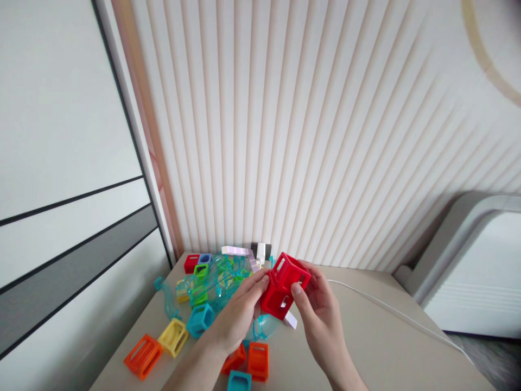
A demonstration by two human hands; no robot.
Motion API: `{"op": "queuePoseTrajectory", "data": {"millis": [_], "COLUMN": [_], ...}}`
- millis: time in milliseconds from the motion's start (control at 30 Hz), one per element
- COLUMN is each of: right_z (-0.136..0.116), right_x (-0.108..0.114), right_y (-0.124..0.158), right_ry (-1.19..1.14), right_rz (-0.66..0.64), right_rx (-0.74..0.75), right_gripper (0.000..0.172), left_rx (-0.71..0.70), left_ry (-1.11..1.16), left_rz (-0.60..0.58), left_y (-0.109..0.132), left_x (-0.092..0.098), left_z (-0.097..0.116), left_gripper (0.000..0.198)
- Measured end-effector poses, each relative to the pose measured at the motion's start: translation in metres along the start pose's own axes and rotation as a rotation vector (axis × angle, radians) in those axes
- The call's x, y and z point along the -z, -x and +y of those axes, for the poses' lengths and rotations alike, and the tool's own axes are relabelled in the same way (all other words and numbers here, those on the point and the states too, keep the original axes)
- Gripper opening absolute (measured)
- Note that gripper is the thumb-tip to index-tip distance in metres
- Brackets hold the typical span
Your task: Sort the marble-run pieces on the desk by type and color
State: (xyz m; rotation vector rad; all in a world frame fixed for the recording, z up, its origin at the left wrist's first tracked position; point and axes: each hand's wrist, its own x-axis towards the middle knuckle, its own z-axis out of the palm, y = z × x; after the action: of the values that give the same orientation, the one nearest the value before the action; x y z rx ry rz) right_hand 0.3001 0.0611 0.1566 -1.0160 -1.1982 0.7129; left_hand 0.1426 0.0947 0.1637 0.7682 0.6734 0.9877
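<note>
Two red hollow toy blocks (280,290), which touch each other, are held up above the table between my hands. My left hand (240,312) grips the lower block from its left side, thumb along the edge. On the right, my right hand (319,301) holds the upper block, its thumb on the near face and its fingers behind. Whether the two blocks are locked together I cannot tell. Below and to the left lie clear teal plastic pieces (223,282) and a blue block (200,320). Part of the pile is hidden behind my left hand and forearm.
On the beige table (366,315) are an orange block (143,356), a yellow block (173,337), another orange block (258,360) and a teal block (239,381). A white cable (391,307) crosses the right side. A ribbed wall (285,136) stands behind, a white cabinet (69,136) at left.
</note>
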Motion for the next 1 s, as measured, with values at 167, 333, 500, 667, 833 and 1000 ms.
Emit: {"op": "queuePoseTrajectory", "data": {"millis": [167,333,500,667,833,1000], "right_z": [0.000,0.003,0.002,-0.005,0.003,0.009], "right_x": [-0.002,-0.005,-0.002,-0.001,-0.006,-0.010], "right_y": [0.000,0.002,0.001,0.000,0.002,0.002], "right_ry": [-0.041,-0.085,-0.050,-0.092,-0.128,-0.173], "right_rz": [-0.006,-0.067,-0.139,-0.171,-0.121,-0.070], "right_rx": [-0.002,-0.047,-0.043,-0.064,-0.110,-0.143], "right_gripper": [0.037,0.052,0.054,0.056,0.063,0.062], "left_rx": [-0.190,-0.490,-0.811,-0.815,-0.865,-0.878], "left_ry": [-0.277,-0.689,-0.943,-0.967,-1.084,-1.154], "left_rz": [-0.242,0.003,0.109,0.091,0.076,0.073], "left_y": [0.013,0.016,0.010,0.007,0.001,-0.003], "left_x": [-0.004,-0.004,0.003,0.007,0.011,0.014], "left_z": [0.011,0.013,0.017,0.015,0.010,0.008], "left_gripper": [0.056,0.048,0.043,0.043,0.044,0.046]}}
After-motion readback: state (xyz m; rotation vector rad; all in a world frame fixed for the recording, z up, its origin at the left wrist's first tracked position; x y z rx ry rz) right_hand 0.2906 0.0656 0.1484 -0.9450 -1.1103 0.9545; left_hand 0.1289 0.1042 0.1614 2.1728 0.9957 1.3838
